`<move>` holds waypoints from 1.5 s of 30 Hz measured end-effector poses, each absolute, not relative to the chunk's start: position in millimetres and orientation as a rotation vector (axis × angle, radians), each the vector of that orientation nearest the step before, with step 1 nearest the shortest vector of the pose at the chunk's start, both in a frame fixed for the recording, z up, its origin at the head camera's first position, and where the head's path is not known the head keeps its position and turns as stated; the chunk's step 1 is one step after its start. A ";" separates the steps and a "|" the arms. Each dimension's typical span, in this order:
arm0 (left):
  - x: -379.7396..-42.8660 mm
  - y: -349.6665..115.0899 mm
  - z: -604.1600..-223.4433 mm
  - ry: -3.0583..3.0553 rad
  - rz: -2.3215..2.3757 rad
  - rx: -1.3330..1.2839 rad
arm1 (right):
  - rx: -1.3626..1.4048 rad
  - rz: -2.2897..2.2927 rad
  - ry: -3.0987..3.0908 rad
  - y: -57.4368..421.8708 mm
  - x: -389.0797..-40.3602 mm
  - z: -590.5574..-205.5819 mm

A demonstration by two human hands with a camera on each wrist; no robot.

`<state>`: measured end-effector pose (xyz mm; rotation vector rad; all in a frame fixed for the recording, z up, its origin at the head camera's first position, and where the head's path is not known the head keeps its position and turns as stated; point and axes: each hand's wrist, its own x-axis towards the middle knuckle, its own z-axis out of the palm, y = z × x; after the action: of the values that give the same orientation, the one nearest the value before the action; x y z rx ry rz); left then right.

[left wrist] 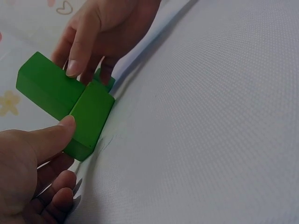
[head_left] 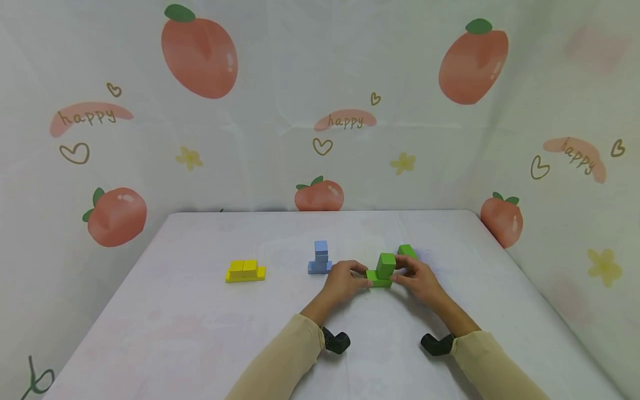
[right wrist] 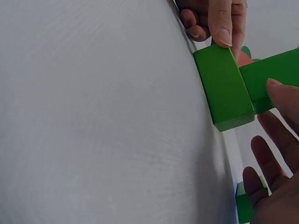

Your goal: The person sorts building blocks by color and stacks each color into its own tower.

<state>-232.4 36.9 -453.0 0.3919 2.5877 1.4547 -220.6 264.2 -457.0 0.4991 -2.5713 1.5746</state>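
Note:
A flat green block lies on the white table, and a taller green block stands upright on top of it. My left hand pinches the left end of the flat block, thumb on its near face. The right hand pinches the upright block from the right, its thumb on the near side and fingers behind. Just beyond the right hand sits another green block, partly covered by the fingers.
Left of the hands is a blue stack with smaller blocks piled on a flat base. Farther left, two yellow blocks sit side by side on a yellow base. A printed cloth wall rises behind the white table.

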 end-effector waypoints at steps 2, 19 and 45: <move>-232.4 36.8 -453.3 2.583 1.461 0.394 | 0.498 1.562 -2.578 261.6 -218.8 -454.3; -233.6 37.5 -455.3 2.578 1.460 0.382 | 0.472 1.542 -2.611 265.6 -219.2 -455.5; -235.5 38.2 -459.1 2.592 1.462 0.392 | 0.468 1.540 -2.616 250.7 -202.0 -428.3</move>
<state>-235.5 38.2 -459.1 0.3922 2.5922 1.4621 -202.0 250.7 -428.3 0.4679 -2.6160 1.5404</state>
